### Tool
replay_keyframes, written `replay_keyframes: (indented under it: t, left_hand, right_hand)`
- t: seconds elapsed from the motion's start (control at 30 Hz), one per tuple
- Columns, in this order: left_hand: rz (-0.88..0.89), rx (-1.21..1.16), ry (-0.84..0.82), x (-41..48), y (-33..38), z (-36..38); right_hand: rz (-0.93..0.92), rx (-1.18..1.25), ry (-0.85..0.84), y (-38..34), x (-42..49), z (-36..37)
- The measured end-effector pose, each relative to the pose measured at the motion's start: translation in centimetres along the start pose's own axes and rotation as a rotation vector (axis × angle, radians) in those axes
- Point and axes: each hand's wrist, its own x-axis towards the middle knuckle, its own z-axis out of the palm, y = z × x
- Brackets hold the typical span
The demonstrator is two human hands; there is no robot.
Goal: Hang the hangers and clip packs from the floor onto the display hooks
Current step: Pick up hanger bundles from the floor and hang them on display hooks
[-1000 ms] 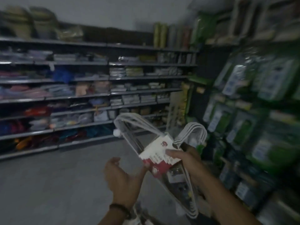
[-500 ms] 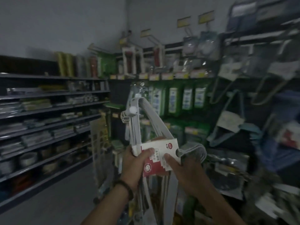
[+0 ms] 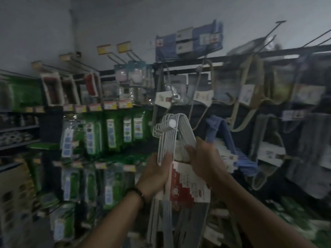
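Observation:
A bundle of white wire hangers (image 3: pixel 172 133) with a red and white paper label (image 3: pixel 188 187) is held up in front of the display wall. My left hand (image 3: pixel 154 174) grips the bundle's left side below the hooks. My right hand (image 3: pixel 206 158) grips its right shoulder above the label. The bundle's hook ends, with a white round tip (image 3: pixel 172 123), point up and left. Bare display hooks (image 3: pixel 272 33) stick out at the upper right. Beige hangers (image 3: pixel 250 97) and blue hangers (image 3: pixel 225 136) hang on the rack behind.
Green packaged goods (image 3: pixel 111 133) fill the pegboard to the left, with yellow price tags (image 3: pixel 123 47) on hooks above. Shelving runs along the far left. A cardboard box (image 3: pixel 16 194) stands at lower left. The picture is dim and blurred.
The view has swung right and up from the aisle to the display wall. My left hand took hold of the hanger bundle, and both hands raised it higher.

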Motion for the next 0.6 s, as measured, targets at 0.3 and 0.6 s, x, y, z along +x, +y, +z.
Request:
replay_keyframes:
  t: [0.3, 0.6]
  left_hand:
    - [-0.07, 0.042, 0.04, 7.9, 0.4, 11.2]
    - [0.253, 0.243, 0.164, 15.1, -3.3, 9.0]
  right_hand:
    - [0.132, -0.045, -0.122, 12.7, 2.3, -5.2]
    - [0.117, -0.32, -0.156, 17.1, 3.6, -4.2]
